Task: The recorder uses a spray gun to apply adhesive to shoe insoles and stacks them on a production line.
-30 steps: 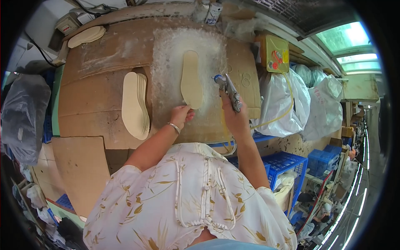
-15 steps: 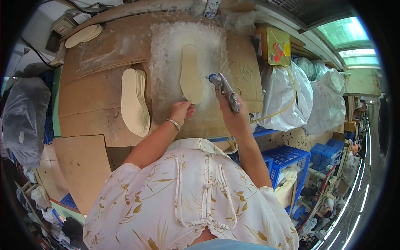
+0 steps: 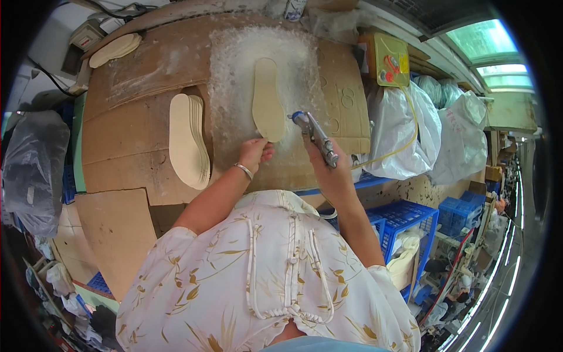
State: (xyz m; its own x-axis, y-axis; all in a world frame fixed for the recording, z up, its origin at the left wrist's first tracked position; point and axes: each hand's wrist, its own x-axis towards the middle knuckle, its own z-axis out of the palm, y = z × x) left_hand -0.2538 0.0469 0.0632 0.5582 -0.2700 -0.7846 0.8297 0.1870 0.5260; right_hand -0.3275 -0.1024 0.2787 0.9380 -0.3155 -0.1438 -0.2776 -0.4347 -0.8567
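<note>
A single cream insole point(image 3: 268, 97) lies flat on a cardboard patch point(image 3: 231, 76) crusted with whitish residue. My left hand point(image 3: 255, 154) is closed at its near end, fingertips pinching the edge. In my right hand point(image 3: 328, 170) is a metal spray gun point(image 3: 317, 139) with a blue nozzle end, held just right of the insole and aimed left toward it. A yellow hose point(image 3: 381, 157) runs near my right wrist. To the left of the patch sits a fanned stack of insoles point(image 3: 189, 141).
More insoles point(image 3: 115, 50) lie at the far left corner. A yellow tin point(image 3: 385, 60) stands at the far right above white plastic bags point(image 3: 404, 138). Blue crates point(image 3: 404, 226) are below at right. A spray can point(image 3: 295, 9) stands at the back edge.
The spray gun has moved slightly nearer to me and tilted a little. My left hand keeps its place at the insole's near end. The whole view has shifted slightly.
</note>
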